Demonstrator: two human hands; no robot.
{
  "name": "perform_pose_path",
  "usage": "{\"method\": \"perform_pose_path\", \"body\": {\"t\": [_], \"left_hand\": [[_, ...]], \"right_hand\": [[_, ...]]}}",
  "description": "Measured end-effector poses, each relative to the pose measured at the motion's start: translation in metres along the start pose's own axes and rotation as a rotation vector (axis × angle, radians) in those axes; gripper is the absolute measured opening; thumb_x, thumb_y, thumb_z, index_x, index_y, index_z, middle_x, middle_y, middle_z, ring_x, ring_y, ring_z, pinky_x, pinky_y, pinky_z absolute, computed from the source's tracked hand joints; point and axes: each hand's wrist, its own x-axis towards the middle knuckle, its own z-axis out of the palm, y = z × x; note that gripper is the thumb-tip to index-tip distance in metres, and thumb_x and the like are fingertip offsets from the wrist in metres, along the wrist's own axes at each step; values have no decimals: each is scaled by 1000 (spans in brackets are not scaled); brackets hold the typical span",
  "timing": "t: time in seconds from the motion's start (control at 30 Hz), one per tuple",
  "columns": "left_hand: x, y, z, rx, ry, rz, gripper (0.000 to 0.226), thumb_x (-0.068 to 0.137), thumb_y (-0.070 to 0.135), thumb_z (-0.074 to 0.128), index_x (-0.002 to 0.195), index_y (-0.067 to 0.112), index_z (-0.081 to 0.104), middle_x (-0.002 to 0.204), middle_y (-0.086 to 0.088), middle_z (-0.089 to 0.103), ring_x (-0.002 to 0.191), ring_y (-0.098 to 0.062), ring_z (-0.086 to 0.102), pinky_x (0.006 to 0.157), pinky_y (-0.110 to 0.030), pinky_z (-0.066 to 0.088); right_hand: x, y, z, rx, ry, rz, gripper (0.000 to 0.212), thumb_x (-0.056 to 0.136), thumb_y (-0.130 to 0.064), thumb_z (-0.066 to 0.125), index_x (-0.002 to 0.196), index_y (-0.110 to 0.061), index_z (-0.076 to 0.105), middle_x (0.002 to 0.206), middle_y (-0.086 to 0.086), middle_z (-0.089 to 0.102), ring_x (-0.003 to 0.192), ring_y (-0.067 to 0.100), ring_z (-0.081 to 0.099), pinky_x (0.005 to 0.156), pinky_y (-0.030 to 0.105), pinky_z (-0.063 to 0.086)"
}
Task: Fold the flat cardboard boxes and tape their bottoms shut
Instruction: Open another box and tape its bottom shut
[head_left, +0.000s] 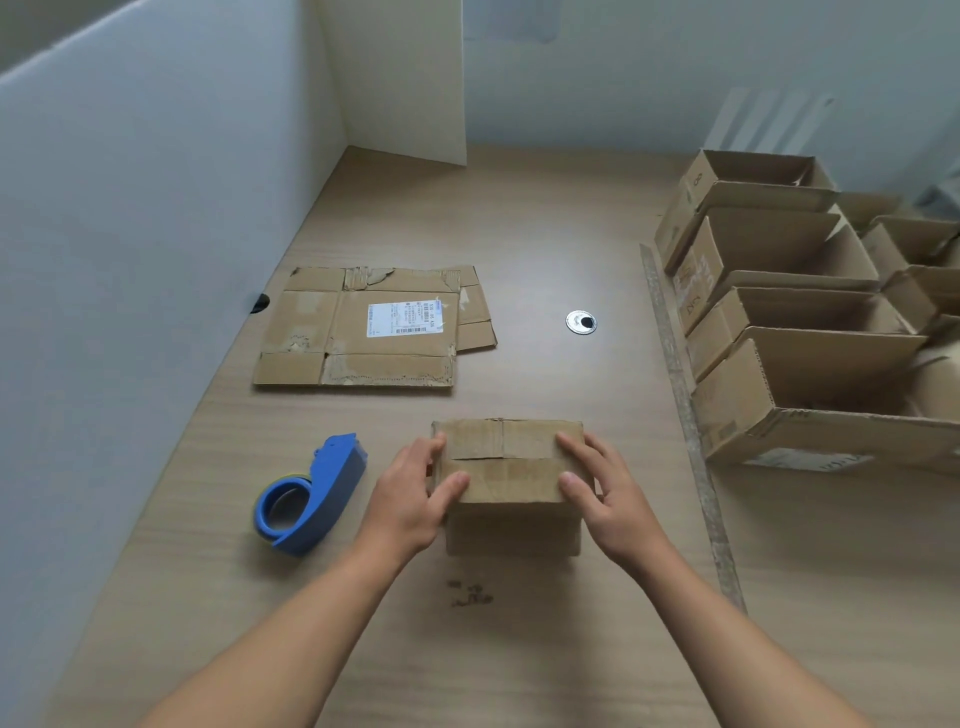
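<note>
**Q:** What do the hands hold?

**A:** Left hand (415, 493) and right hand (602, 493) clasp opposite ends of a small folded box (509, 467), thumbs on its closed flaps. It sits near the front middle of the table (519, 208).

**Q:** And around it?

**A:** A blue tape dispenser (311, 493) lies just left on the wood-grain top. A flattened carton (358, 332) lies farther back, and open boxes (805, 364) crowd the right side. White partition panels (130, 208) enclose the left and far sides.
</note>
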Motion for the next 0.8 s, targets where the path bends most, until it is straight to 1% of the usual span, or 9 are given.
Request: {"method": "perform_pose_path", "body": {"t": [0.13, 0.2, 0.27, 0.37, 0.47, 0.5, 0.57, 0.7, 0.8], "left_hand": [[1, -4, -6, -56, 41, 29, 56, 90, 42, 68, 140, 27, 48, 131, 8, 55, 114, -12, 56, 93, -29, 48], [1, -1, -11, -89, -3, 60, 71, 84, 56, 68, 145, 35, 40, 140, 10, 51, 120, -9, 52, 99, -36, 50], [1, 1, -20, -134, -67, 94, 92, 70, 73, 68, 148, 48, 27, 146, 15, 45, 125, -7, 50, 102, -37, 48], [-1, 3, -34, -209, -106, 128, 109, 60, 71, 74, 149, 58, 13, 150, 23, 35, 130, 2, 45, 106, -25, 41], [1, 6, -41, -296, -53, 131, 100, 62, 58, 77, 142, 60, 17, 140, 35, 34, 126, 23, 34, 102, -17, 39], [2, 6, -42, -325, -24, 113, 94, 64, 54, 78, 140, 61, 22, 138, 34, 37, 126, 21, 37, 102, -20, 42], [5, 7, -46, -348, 10, 72, 88, 67, 55, 77, 142, 55, 31, 142, 25, 44, 129, 6, 45, 101, -23, 46], [7, 9, -54, -421, -47, 65, 96, 61, 75, 75, 144, 42, 43, 138, 16, 56, 128, -11, 53, 101, -36, 51], [7, 9, -57, -448, -87, 54, 96, 63, 70, 75, 147, 43, 38, 140, 18, 53, 128, -6, 52, 100, -35, 49]], "right_hand": [[-1, -4, 2, 31, 40, -8, 44, 99, -26, 59, 127, -56, 45, 150, -9, 39, 138, -3, 32, 118, 25, 27], [0, -7, 2, 80, 82, -16, 47, 93, -37, 60, 132, -56, 42, 148, -13, 43, 136, -7, 35, 118, 27, 29], [-1, -12, -1, 184, 87, 11, 65, 83, -52, 62, 140, -62, 31, 150, -18, 39, 135, -9, 36, 110, 20, 35], [0, -19, -10, 361, 68, 32, 97, 67, -63, 74, 142, -70, 13, 155, -21, 28, 136, -4, 37, 93, 15, 45], [3, -21, -16, 392, -55, -40, 113, 62, -51, 86, 149, -60, 14, 155, -22, 35, 140, 1, 37, 103, 43, 48], [3, -22, -16, 339, -110, -64, 117, 62, -47, 88, 150, -58, 12, 152, -27, 37, 140, 0, 37, 105, 47, 47], [3, -25, -15, 190, -187, -90, 121, 60, -47, 88, 149, -61, 8, 148, -38, 34, 138, 0, 39, 105, 40, 46], [6, -29, -15, 211, -93, -44, 118, 56, -56, 88, 150, -55, 16, 150, -16, 42, 134, 4, 45, 108, 37, 43], [7, -34, -14, 444, -102, -2, 102, 68, -34, 88, 151, -41, 29, 137, -4, 58, 123, 16, 59, 96, 41, 54]]}}
